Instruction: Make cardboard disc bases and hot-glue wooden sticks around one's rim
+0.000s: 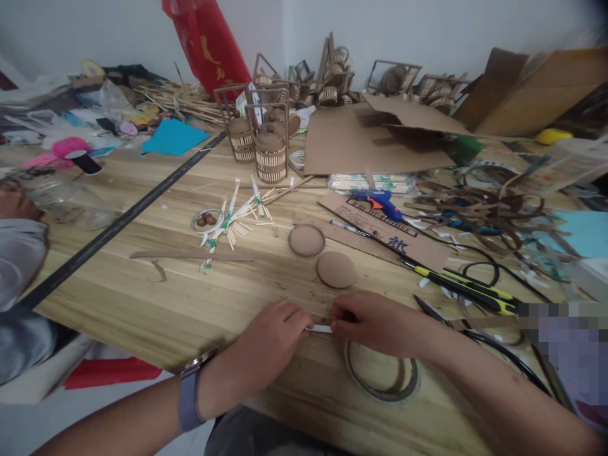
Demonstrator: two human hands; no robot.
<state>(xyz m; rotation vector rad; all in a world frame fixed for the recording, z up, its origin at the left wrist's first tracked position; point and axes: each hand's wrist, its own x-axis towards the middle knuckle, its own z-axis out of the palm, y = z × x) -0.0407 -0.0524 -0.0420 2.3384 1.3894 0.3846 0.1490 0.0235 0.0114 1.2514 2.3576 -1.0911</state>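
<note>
A narrow white strip (pixel 322 329) stretches between my hands, low over the near part of the table. My left hand (pixel 278 332), with a watch on its wrist, pinches the strip's left end. Fingers curled, my right hand (pixel 375 322) grips its right end. Partly under the right hand and forearm lies a pale tape-like ring (pixel 384 396). Just beyond my hands are a flat round cardboard disc (pixel 336 270) and a second disc (pixel 306 240) with a dark edging round its rim.
Split sticks (pixel 242 218) and a ring of brown balls (pixel 208 219) lie ahead. A blue glue gun (pixel 380 204), yellow-black cutter (pixel 468 288) and scissors (pixel 430 310) are at right. Small lidded baskets (pixel 270 158) stand behind. Another person's sleeve (pixel 21 259) shows at left.
</note>
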